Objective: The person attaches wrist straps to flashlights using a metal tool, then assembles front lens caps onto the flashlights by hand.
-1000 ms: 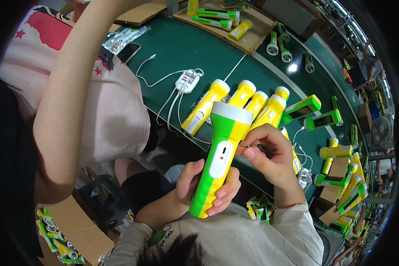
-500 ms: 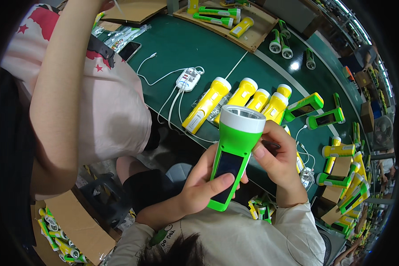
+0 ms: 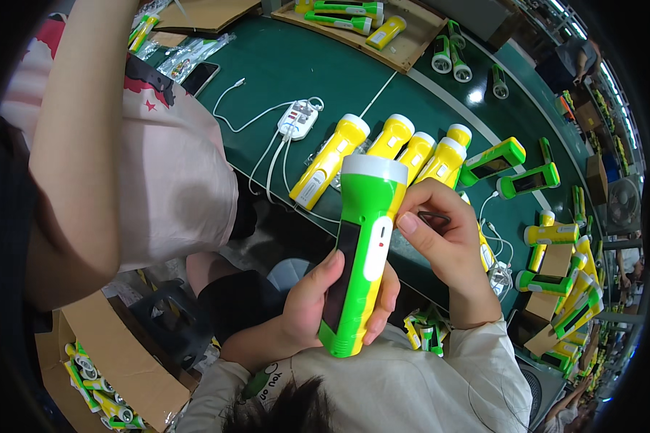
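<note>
A green and yellow flashlight (image 3: 361, 198) with a white head stands nearly upright in my left hand (image 3: 307, 303), whose fingers wrap round its lower body. Its dark panel faces left, and a white side strip (image 3: 378, 249) with a small slot and a red mark is turned toward me. Beside the flashlight's neck my right hand (image 3: 451, 245) is closed in a pinch on a thin dark cord loop (image 3: 435, 216). The cord's far end cannot be made out. Beyond lie several yellow flashlights (image 3: 332, 162) with white heads.
White cables run from a white power strip (image 3: 298, 120) on the green table (image 3: 260, 65). A wooden tray (image 3: 412, 54) at the back holds flashlights. Another person's arm (image 3: 87, 144) is at the left, above a cardboard box (image 3: 126, 361) of flashlights. More flashlights (image 3: 552, 234) are piled at right.
My left hand has turned the flashlight, so its side strip now shows instead of the full dark panel. My right hand stays close to the flashlight's neck. The view has shifted slightly.
</note>
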`<state>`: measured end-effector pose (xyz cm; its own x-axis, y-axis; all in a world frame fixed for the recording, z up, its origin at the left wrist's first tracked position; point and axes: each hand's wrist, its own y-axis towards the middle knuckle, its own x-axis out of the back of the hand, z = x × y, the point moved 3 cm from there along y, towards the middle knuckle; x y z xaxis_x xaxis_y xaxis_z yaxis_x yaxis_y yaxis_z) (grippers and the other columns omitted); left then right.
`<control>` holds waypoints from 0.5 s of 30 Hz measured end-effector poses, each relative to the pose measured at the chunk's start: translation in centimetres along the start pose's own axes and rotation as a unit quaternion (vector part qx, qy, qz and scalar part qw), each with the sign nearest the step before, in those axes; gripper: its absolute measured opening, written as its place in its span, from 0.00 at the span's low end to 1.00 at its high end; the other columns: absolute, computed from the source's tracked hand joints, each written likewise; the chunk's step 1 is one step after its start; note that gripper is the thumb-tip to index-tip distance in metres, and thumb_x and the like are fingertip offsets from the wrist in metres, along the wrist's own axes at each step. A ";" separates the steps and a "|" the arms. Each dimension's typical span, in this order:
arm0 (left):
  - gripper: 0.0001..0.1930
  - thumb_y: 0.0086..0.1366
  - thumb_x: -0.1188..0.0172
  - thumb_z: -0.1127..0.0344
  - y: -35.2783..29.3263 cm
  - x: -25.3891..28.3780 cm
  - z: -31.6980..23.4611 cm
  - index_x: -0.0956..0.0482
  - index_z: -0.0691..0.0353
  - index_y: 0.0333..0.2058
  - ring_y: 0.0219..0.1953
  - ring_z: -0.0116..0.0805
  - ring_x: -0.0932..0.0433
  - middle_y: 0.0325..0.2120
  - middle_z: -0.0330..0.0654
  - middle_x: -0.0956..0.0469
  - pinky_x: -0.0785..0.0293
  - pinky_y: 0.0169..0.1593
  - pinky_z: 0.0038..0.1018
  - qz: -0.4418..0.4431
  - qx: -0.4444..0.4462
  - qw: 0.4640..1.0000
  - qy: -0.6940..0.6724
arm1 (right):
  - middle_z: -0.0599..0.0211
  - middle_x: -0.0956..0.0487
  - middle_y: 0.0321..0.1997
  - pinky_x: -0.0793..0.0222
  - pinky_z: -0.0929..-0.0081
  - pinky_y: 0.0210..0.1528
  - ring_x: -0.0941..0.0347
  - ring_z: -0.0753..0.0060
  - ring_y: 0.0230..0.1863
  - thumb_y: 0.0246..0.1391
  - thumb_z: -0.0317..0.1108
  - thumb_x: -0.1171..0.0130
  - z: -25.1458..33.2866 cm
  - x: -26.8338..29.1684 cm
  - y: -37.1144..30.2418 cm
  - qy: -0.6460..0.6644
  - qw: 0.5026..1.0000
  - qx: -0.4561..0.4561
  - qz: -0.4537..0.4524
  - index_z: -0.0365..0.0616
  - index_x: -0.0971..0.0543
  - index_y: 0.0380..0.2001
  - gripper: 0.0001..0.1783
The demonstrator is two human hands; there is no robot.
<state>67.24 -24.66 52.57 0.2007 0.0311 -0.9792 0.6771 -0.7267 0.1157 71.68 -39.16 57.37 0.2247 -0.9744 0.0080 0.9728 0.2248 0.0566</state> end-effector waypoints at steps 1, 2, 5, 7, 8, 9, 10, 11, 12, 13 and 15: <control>0.28 0.68 0.62 0.42 0.1 -0.2 0.0 0.38 0.65 0.47 0.22 0.33 0.26 0.32 0.51 0.29 0.27 0.24 0.26 -0.003 0.001 1.000 -0.002 | 0.76 0.24 0.27 0.45 0.90 0.29 0.38 0.93 0.25 0.56 0.32 0.42 0.0 0.1 -0.1 -0.004 1.000 0.005 0.003 0.42 0.27 0.34 0.06; 0.29 0.68 0.63 0.41 0.3 -0.4 0.0 0.37 0.68 0.45 0.22 0.33 0.27 0.31 0.50 0.30 0.27 0.23 0.26 0.006 0.012 0.999 -0.029 | 0.75 0.24 0.27 0.44 0.90 0.29 0.36 0.93 0.26 0.55 0.31 0.41 -0.1 0.2 -0.2 0.006 1.000 0.000 0.003 0.42 0.27 0.32 0.06; 0.33 0.68 0.66 0.40 0.3 -0.7 0.0 0.35 0.73 0.38 0.21 0.31 0.28 0.30 0.49 0.30 0.28 0.23 0.25 0.013 0.031 0.998 -0.061 | 0.74 0.24 0.27 0.43 0.91 0.29 0.35 0.92 0.26 0.55 0.30 0.41 -0.1 0.3 -0.2 0.004 1.000 0.018 0.000 0.42 0.27 0.32 0.06; 0.34 0.67 0.67 0.39 0.3 -0.8 0.1 0.35 0.72 0.37 0.20 0.31 0.28 0.27 0.48 0.30 0.29 0.23 0.24 0.005 0.036 0.996 -0.083 | 0.73 0.23 0.26 0.41 0.91 0.30 0.31 0.91 0.26 0.54 0.30 0.40 -0.1 0.3 -0.3 -0.001 1.000 0.015 0.002 0.42 0.28 0.32 0.06; 0.34 0.67 0.69 0.38 0.3 -0.7 -0.1 0.34 0.71 0.36 0.17 0.30 0.29 0.22 0.46 0.31 0.30 0.21 0.22 0.014 0.054 0.998 -0.028 | 0.73 0.23 0.26 0.40 0.90 0.30 0.30 0.90 0.27 0.54 0.29 0.40 0.1 0.2 -0.3 0.005 1.000 0.013 -0.004 0.42 0.28 0.31 0.06; 0.34 0.67 0.69 0.38 0.2 -0.8 0.0 0.34 0.71 0.36 0.17 0.30 0.29 0.22 0.46 0.31 0.30 0.21 0.22 0.012 0.055 0.998 -0.028 | 0.73 0.23 0.25 0.40 0.90 0.30 0.29 0.89 0.27 0.54 0.29 0.40 0.2 0.1 -0.4 0.011 1.000 0.011 -0.009 0.41 0.28 0.31 0.07; 0.34 0.67 0.69 0.38 0.2 -0.8 0.0 0.34 0.71 0.35 0.15 0.30 0.30 0.19 0.45 0.31 0.31 0.20 0.22 0.010 0.060 0.997 -0.039 | 0.73 0.23 0.25 0.40 0.90 0.30 0.29 0.89 0.27 0.54 0.29 0.40 0.2 0.1 -0.4 0.012 1.000 0.010 -0.009 0.41 0.28 0.31 0.07; 0.34 0.67 0.70 0.38 0.2 -0.8 0.1 0.34 0.70 0.34 0.14 0.29 0.31 0.17 0.44 0.32 0.32 0.19 0.21 0.007 0.064 0.997 -0.050 | 0.73 0.23 0.25 0.39 0.90 0.30 0.27 0.89 0.27 0.54 0.29 0.40 0.3 0.1 -0.4 0.009 1.000 0.016 -0.009 0.41 0.29 0.30 0.07; 0.34 0.67 0.70 0.38 0.2 -1.0 0.1 0.34 0.70 0.34 0.14 0.29 0.31 0.17 0.44 0.32 0.32 0.19 0.21 0.006 0.065 0.997 -0.049 | 0.73 0.23 0.25 0.38 0.90 0.30 0.26 0.88 0.28 0.54 0.28 0.40 0.3 0.1 -0.4 0.006 1.000 0.022 -0.008 0.41 0.29 0.30 0.07; 0.34 0.67 0.70 0.38 0.2 -1.1 0.1 0.34 0.70 0.33 0.14 0.29 0.31 0.17 0.44 0.32 0.32 0.19 0.21 -0.010 0.061 0.996 -0.063 | 0.73 0.23 0.25 0.38 0.90 0.30 0.26 0.88 0.28 0.54 0.28 0.40 0.3 0.1 -0.4 0.007 1.000 0.021 -0.008 0.41 0.29 0.30 0.07; 0.34 0.67 0.70 0.38 0.3 -1.0 0.2 0.33 0.70 0.33 0.14 0.29 0.31 0.17 0.44 0.32 0.33 0.19 0.20 -0.027 0.058 0.995 -0.077 | 0.74 0.24 0.24 0.39 0.90 0.29 0.28 0.89 0.26 0.54 0.29 0.39 0.2 0.1 -0.4 0.005 1.000 0.029 -0.007 0.41 0.29 0.30 0.07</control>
<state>67.09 -24.98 53.59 0.0490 -0.0267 -0.9984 0.5958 -0.8015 0.0506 71.25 -39.34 57.57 0.2115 -0.9774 -0.0038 0.9712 0.2097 0.1136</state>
